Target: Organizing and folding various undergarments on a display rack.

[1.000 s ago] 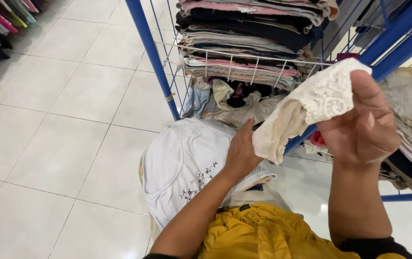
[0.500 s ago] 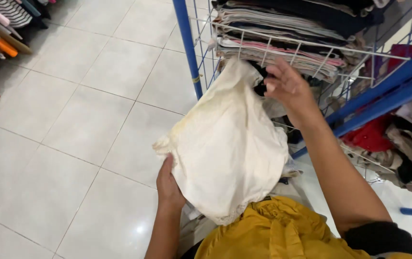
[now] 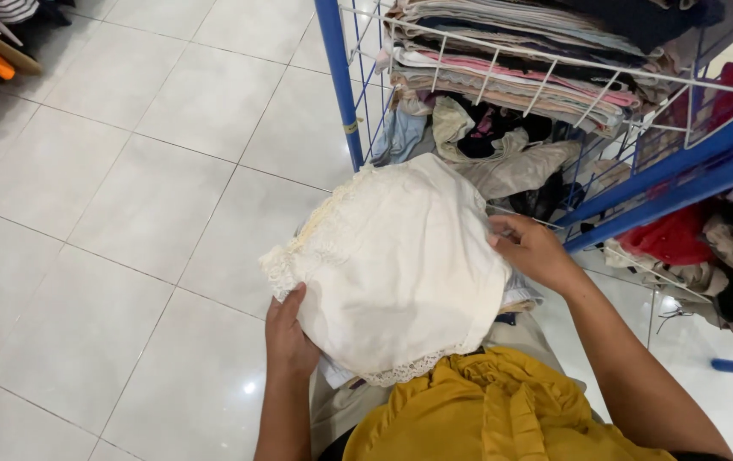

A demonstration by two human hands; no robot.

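Lowered from the rack, cream lace-trimmed garment [image 3: 392, 273] lies bunched, both hands' grip closed on it.

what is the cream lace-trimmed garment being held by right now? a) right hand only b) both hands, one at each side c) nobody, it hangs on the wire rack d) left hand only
b: the left hand grips the lower left edge of the cream garment while the right hand holds its right side, in front of the blue wire rack.
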